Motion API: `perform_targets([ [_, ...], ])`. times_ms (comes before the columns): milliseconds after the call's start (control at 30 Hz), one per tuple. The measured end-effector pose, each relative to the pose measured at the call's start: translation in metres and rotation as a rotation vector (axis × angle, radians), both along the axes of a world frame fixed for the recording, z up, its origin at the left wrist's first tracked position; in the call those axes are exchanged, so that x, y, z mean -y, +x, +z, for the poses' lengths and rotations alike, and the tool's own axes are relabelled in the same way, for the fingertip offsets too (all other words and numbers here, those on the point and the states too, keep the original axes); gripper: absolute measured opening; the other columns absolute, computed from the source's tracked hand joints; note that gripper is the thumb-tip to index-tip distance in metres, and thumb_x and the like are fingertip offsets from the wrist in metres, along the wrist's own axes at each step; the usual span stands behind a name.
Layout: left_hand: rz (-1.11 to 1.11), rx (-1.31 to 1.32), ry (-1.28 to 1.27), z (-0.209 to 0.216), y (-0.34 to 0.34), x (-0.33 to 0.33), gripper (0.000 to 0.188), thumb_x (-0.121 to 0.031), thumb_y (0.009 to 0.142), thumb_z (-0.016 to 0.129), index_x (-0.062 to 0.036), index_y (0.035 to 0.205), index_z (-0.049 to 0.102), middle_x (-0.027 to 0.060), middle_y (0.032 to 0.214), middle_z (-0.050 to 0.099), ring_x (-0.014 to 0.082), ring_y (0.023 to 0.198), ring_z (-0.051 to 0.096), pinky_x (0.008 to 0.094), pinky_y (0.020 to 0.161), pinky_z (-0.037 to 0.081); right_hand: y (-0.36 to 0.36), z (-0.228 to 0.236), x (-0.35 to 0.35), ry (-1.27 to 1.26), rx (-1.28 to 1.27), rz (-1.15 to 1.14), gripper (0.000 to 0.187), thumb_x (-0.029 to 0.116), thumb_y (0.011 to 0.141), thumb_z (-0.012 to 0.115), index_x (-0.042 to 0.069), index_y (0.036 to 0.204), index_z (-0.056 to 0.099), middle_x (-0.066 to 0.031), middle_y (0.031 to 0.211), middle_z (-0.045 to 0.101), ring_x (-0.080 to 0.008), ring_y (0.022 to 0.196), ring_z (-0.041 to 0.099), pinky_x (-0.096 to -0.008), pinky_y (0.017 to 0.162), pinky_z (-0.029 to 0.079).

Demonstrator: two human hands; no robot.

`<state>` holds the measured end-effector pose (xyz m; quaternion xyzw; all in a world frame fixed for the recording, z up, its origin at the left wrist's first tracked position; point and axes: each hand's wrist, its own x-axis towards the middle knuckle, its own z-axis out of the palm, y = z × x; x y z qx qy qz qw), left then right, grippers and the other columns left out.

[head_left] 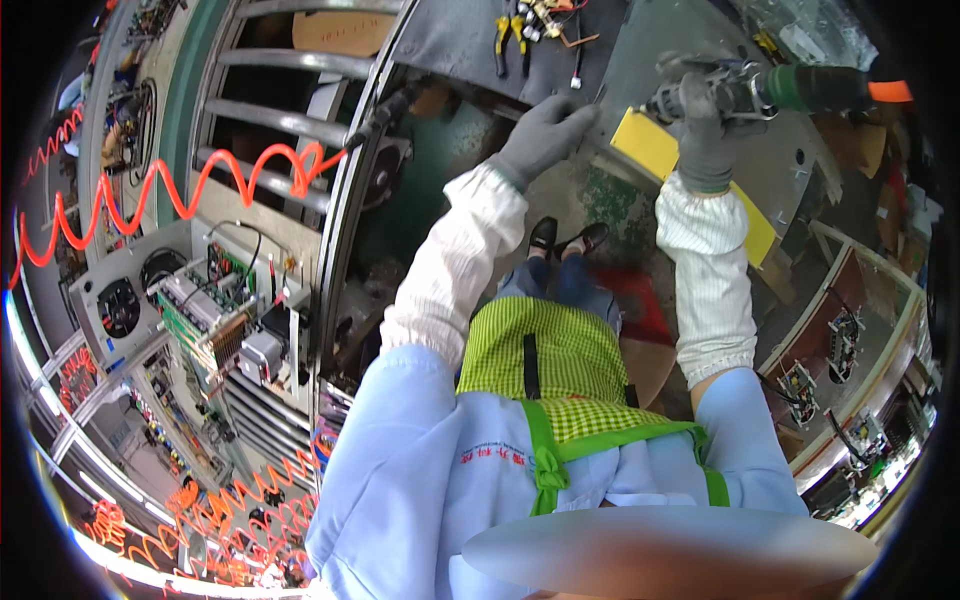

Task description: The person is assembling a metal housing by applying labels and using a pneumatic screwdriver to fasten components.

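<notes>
My right hand (703, 130), in a grey glove, is closed around a grey metal assembly (737, 88) at the workbench's near edge. Attached to the assembly's right side is a thick black cylinder (825, 88) with a green collar and an orange end. The fingers partly cover the assembly, so its exact kind is unclear. My left hand (545, 138), also gloved in grey, hovers by the edge of the dark bench mat (450, 45). Its fingers reach toward the right, and nothing shows in them. Yellow-handled pliers (510, 45) lie on the mat beyond it.
A yellow strip (645, 143) runs along the bench edge beneath my right forearm. Small parts with wires (550, 18) lie near the pliers. To the left are a roller conveyor (290, 64), an orange coiled hose (172, 185) and an opened unit with circuit boards (210, 310). A framed tray (875, 300) stands right.
</notes>
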<state>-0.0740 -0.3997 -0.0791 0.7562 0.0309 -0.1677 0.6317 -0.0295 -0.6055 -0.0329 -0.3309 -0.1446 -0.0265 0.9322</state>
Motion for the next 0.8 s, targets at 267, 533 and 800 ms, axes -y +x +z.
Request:
perform_targets([
  [267, 0.274, -0.261, -0.951, 0.020, -0.016, -0.012, 0.030, -0.002, 0.098, 0.043, 0.0073, 0.126, 0.044, 0.0202, 0.124, 0.055, 0.0267, 0.109, 0.061, 0.0332, 0.095, 0.052, -0.013, 0.059, 0.004, -0.664, 0.227, -0.511, 0.023, 0.002, 0.087, 0.061, -0.006, 0.108, 0.060, -0.0148, 0.095, 0.069, -0.0236, 0.085, 0.067, -0.0356, 0.079, 0.054],
  [533, 0.027, -0.275, -0.884, 0.026, -0.016, 0.020, 0.029, -0.018, 0.101, 0.046, 0.0010, 0.123, 0.047, 0.0094, 0.103, 0.066, 0.0105, 0.070, 0.062, 0.0188, 0.058, 0.051, -0.018, 0.076, 0.001, -0.465, 0.053, -0.460, 0.044, 0.031, 0.084, 0.057, -0.003, 0.112, 0.060, -0.0168, 0.092, 0.068, -0.0336, 0.090, 0.066, -0.0435, 0.079, 0.054],
  [800, 0.202, -0.457, -1.133, 0.022, -0.018, 0.025, 0.020, -0.018, 0.099, 0.052, -0.0014, 0.112, 0.054, 0.0062, 0.093, 0.063, 0.0087, 0.072, 0.060, 0.0136, 0.054, 0.048, -0.020, 0.073, -0.007, -0.395, -0.005, -0.444, 0.050, 0.035, 0.081, 0.058, -0.006, 0.109, 0.059, -0.0171, 0.085, 0.068, -0.0342, 0.084, 0.067, -0.0432, 0.072, 0.056],
])
